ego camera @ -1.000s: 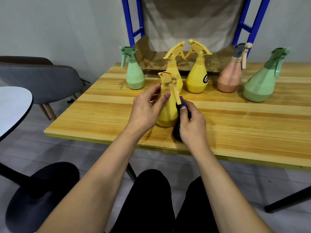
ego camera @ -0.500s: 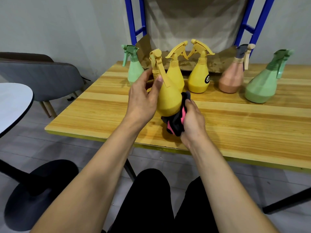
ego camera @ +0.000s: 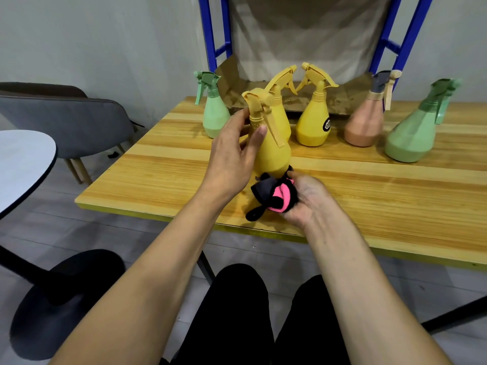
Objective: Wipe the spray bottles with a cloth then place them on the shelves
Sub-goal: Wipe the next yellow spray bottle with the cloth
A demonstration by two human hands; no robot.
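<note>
My left hand [ego camera: 232,154] grips a yellow spray bottle [ego camera: 272,151] by its neck and holds it lifted above the wooden table [ego camera: 369,196]. Under the bottle's base, my right hand [ego camera: 305,200] holds a bunched black and pink cloth [ego camera: 274,197] against it. Several other spray bottles stand in a row at the back: a small green one [ego camera: 214,117], a yellow one [ego camera: 283,111] partly hidden behind the held bottle, a yellow one with a black label [ego camera: 315,122], a peach one [ego camera: 366,122] and a large green one [ego camera: 411,135].
A blue metal shelf frame [ego camera: 210,35] rises behind the table, with cardboard [ego camera: 340,101] on its lowest level. A grey chair [ego camera: 68,119] and a round white table [ego camera: 21,162] stand to the left. My black-trousered legs are under the table's front edge.
The yellow bottle has been lifted off the table by my left hand. My right hand with the cloth has shifted from the bottle's side to underneath its base.
</note>
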